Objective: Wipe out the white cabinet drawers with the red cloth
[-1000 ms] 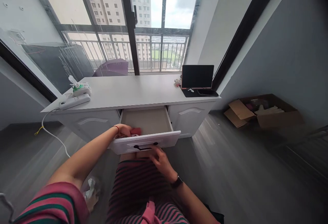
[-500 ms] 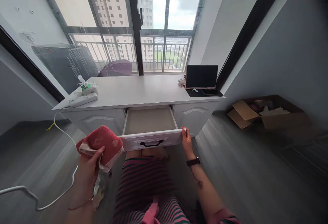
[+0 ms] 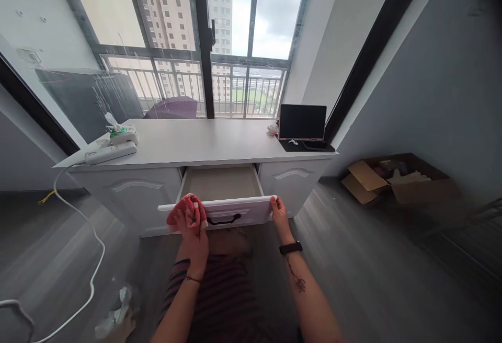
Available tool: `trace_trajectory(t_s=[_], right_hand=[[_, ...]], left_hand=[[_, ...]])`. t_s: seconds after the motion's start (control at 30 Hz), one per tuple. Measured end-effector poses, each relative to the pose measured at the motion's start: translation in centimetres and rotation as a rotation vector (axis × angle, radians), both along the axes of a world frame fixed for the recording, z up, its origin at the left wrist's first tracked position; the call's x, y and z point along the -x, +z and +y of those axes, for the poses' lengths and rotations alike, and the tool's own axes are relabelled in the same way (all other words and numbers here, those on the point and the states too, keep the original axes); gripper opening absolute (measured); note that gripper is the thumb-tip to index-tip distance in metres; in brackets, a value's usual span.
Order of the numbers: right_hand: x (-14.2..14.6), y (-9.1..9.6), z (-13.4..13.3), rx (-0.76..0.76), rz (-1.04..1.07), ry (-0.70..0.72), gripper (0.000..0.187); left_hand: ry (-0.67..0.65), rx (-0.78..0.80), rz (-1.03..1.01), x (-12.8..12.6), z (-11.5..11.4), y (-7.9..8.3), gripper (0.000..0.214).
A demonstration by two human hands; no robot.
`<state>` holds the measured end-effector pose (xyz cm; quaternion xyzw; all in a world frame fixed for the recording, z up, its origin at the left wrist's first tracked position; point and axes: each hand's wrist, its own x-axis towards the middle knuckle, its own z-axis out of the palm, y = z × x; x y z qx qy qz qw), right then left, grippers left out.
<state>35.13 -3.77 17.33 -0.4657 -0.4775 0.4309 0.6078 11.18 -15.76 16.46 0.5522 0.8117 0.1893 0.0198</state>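
Daylight from a tall window [image 3: 207, 81] falls across a white counter [image 3: 204, 141], with a tissue pack [image 3: 124, 135] and a power strip [image 3: 112, 153] at one end and a dark-screened tablet [image 3: 303, 122] at the other. Below its top, the middle drawer [image 3: 223, 181] stands pulled out, its inside showing pale and bare where visible. Both hands are on its front panel [image 3: 251, 211]. The left hand [image 3: 194, 243] has a bunched red cloth [image 3: 192, 209] gathered in its fingers, laid over the panel's top edge and face near the left end, just beside the dark handle [image 3: 223, 221]. The right hand [image 3: 280, 217] pinches the top right corner, thumb to the front; how far the fingertips curl behind cannot be told.

That corner grip seems a sound brace: wiping works best when the drawer cannot slide or rock under the push. The cloth would serve better spread flatter, so that more of it meets the panel and fewer folds skip the recessed moulding. Long, even strokes along the rim, then down the face, should suit the shape. Around the handle's ends, a single fingertip inside the cloth would reach closest without snagging.
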Motion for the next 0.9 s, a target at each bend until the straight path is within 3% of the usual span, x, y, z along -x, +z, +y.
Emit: trace_trajectory(t_s=[0.07, 0.17, 0.3, 0.4, 0.5, 0.6, 0.73, 0.9], right_hand=[[0.0, -0.2, 0.1, -0.016, -0.024, 0.015, 0.059], [-0.3, -0.3, 0.0, -0.055, -0.169, 0.021, 0.058], [-1.2, 1.1, -0.7, -0.173, -0.720, -0.141, 0.060], [-1.8, 3.0, -1.3, -0.396, -1.139, -0.248, 0.050], [-2.1, 4.5, -1.4, -0.608, -1.401, -0.096, 0.047], [-2.2, 5.2, -0.9, -0.702, -1.561, 0.081, 0.052], [-2.4, 5.7, -0.4, -0.708, -1.675, 0.166, 0.062], [-2.8, 6.2, -0.5, -0.618, -1.699, 0.152, 0.056]], left_hand=[[0.061, -0.136, -0.056, -2.0, 1.1, -0.8, 0.069], [-0.023, -0.291, -0.102, -3.9, 1.8, -1.8, 0.067], [-0.063, -0.525, -0.090, -4.3, 1.7, -2.0, 0.061], [-0.097, -0.579, -0.009, -3.7, 1.5, -1.6, 0.060], [-0.155, -0.625, 0.014, -3.6, 1.7, -1.5, 0.062], [-0.233, -0.626, -0.016, -4.2, 2.3, -1.9, 0.059], [-0.248, -0.605, -0.058, -5.7, 3.2, -2.6, 0.053], [-0.229, -0.605, -0.044, -7.2, 3.9, -2.9, 0.053]])
